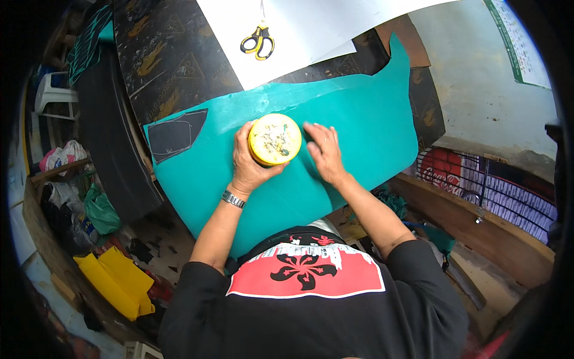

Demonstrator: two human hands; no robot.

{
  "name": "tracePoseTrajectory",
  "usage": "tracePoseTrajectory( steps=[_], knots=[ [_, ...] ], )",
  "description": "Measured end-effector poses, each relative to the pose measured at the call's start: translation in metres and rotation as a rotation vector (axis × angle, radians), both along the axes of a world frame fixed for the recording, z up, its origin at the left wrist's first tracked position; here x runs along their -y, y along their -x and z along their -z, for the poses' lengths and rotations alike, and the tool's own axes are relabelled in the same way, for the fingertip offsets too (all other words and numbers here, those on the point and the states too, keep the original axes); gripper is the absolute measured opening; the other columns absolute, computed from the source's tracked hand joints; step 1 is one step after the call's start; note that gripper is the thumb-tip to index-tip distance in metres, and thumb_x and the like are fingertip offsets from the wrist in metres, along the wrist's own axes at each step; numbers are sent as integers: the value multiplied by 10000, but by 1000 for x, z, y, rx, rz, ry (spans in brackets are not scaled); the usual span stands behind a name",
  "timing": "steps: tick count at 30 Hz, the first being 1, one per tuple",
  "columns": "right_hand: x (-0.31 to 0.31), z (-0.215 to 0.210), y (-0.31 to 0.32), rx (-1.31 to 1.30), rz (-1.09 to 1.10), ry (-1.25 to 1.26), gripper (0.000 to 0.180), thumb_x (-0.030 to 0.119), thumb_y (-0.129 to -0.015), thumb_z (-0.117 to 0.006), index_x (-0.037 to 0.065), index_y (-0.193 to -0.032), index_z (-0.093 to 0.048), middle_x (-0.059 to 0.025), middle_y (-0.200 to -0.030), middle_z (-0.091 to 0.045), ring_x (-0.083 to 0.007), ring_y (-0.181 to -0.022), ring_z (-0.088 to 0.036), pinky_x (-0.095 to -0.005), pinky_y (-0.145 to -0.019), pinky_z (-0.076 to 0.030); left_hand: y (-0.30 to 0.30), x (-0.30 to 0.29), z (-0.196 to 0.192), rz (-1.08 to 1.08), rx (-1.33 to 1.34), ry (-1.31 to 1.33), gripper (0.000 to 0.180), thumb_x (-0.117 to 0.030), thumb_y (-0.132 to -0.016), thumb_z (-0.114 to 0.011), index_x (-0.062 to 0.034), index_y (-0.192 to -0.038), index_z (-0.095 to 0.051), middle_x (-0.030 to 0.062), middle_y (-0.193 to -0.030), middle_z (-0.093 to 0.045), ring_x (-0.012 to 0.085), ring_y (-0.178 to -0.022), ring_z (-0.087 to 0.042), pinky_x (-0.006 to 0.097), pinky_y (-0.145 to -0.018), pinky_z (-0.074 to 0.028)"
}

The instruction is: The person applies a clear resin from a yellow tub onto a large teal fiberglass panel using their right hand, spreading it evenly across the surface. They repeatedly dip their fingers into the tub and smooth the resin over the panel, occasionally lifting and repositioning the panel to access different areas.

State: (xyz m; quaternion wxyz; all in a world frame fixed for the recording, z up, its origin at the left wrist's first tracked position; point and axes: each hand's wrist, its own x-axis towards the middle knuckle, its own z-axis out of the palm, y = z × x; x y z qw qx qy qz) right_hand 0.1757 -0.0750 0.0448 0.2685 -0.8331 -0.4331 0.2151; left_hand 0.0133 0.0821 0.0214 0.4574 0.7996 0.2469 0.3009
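Observation:
My left hand, with a metal watch at the wrist, is wrapped round a round yellow tub. The tub's lid faces up and is smeared with pale and dark stains. Just to its right, my right hand is apart from the tub, with fingers spread and nothing in them. Beneath both hands lies a large teal sheet with an irregular outline, spread over the table. A dark flat pattern piece with pale marked lines rests on the sheet's left end.
Scissors with black and yellow handles lie on white sheet material at the far side. The dark patterned table shows beyond the teal sheet. To the left are a white stool and a yellow folded sheet.

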Motion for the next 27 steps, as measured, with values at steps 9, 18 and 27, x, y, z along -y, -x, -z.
tracePoseTrajectory(
  steps=[9,18,27],
  knots=[
    [-79,-61,53,471,-445,-122,763,534,-757,-727,197,-1397,-485,-267,-1402,-436,-487,-1237,-420,-602,-999,-330,5,16,33,-57,-26,-50,818,-268,-775,-794,-49,-1417,-335,198,-1344,-479,400,-1195,-524,443,-984,-473],
    [-84,-60,38,573,-590,77,712,497,-823,-679,186,-1416,-435,-354,-1305,-427,-468,-1155,-471,-508,-819,-454,0,17,34,-67,-102,-24,791,-275,-788,-748,-62,-1425,-331,199,-1343,-494,392,-1214,-504,454,-1026,-434],
    [-96,-72,18,537,-783,159,742,443,-834,-699,148,-1440,-389,-343,-1250,-454,-434,-1077,-522,-507,-813,-486,-5,20,36,-129,-122,-34,813,-280,-729,-800,-34,-1382,-382,223,-1268,-539,402,-1143,-549,451,-994,-464]
  ],
)
